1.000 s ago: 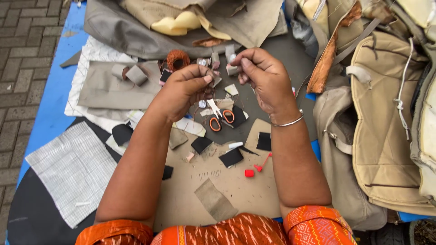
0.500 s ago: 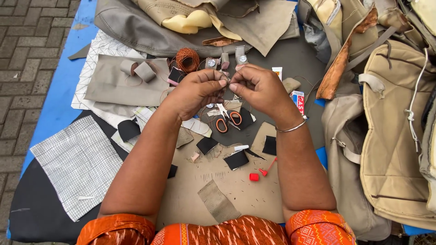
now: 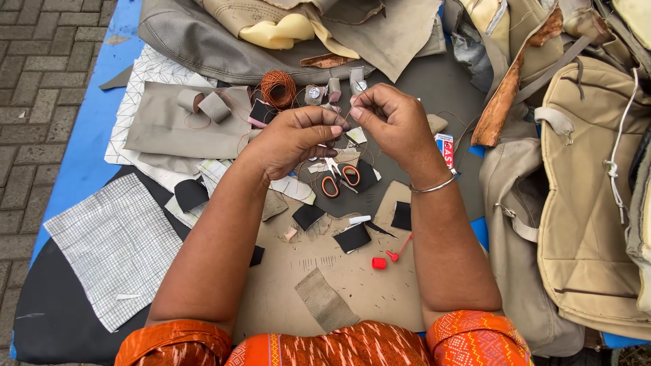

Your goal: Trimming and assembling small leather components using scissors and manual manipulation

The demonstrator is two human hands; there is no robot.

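1. The left hand (image 3: pixel 295 139) and right hand (image 3: pixel 393 122) met fingertip to fingertip, fingers pinched on thin orange thread, apparently threading, unfinished.
2. The thread spool (image 3: pixel 279 89) lay just beyond the left fingers.
3. Orange-handled scissors (image 3: pixel 337 179) rested untouched below them on the counter (image 3: pixel 352 291).
4. A small red-and-white packet (image 3: pixel 445 148) sat beside the right wrist.
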